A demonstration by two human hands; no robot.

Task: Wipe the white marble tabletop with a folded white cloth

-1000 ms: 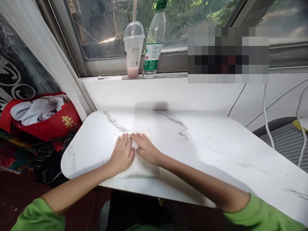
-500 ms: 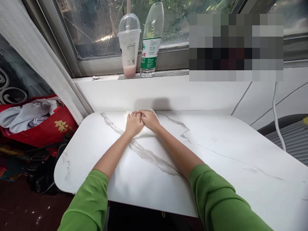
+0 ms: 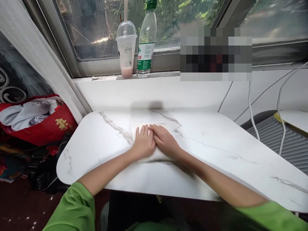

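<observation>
Both my hands lie side by side on a white cloth on the white marble-patterned table. My left hand is palm down and flat on the cloth, its fingers stretched forward and slightly apart. Angled in from the right, my right hand also presses down on the cloth; its extended fingertips meet the left hand's index-finger side. The cloth shows faintly beyond the fingertips and in front of the wrists, while its middle is hidden under the hands.
A domed plastic cup with pink drink and a green-capped bottle stand on the windowsill. A red bag of clothes is left of the table. White cables hang at right, near a grey ribbed surface.
My hands and the cloth have slid back from near the wall toward me, to the middle of the table. My elbows have spread outward, and the camera view has shifted slightly right.
</observation>
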